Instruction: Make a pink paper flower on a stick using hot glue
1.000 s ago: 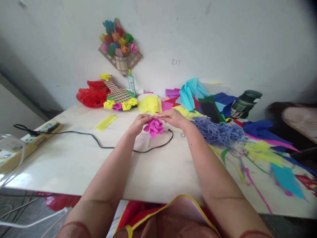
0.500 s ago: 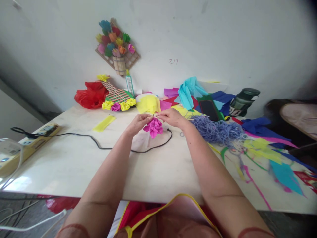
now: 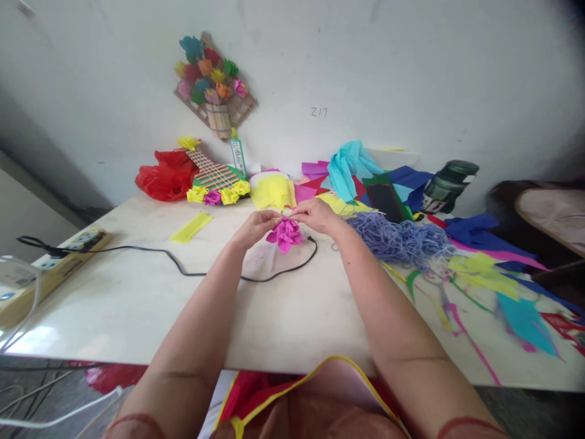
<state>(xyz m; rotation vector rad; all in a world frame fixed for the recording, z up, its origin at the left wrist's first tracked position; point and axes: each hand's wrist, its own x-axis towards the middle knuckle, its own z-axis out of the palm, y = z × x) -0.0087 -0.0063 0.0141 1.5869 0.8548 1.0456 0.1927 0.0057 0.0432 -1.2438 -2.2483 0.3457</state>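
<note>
A magenta crepe-paper flower (image 3: 285, 234) hangs between my two hands above the pale table (image 3: 137, 305). My left hand (image 3: 254, 227) pinches its upper left edge with closed fingers. My right hand (image 3: 314, 214) pinches the top right of the flower, fingers together. A black cable (image 3: 192, 272) loops on the table just below the flower.
A heap of purple string (image 3: 402, 239) lies right of my right hand, with coloured paper scraps (image 3: 484, 268) beyond. At the back stand a red bag (image 3: 164, 175), a stick guitar with paper flowers (image 3: 214, 183), a glue bottle (image 3: 236, 155) and a green jar (image 3: 450, 186). A power strip (image 3: 50, 268) sits far left.
My hands and the flower have stayed almost in place; the view has shifted slightly, and my fingers have drawn a little closer together over the flower.
</note>
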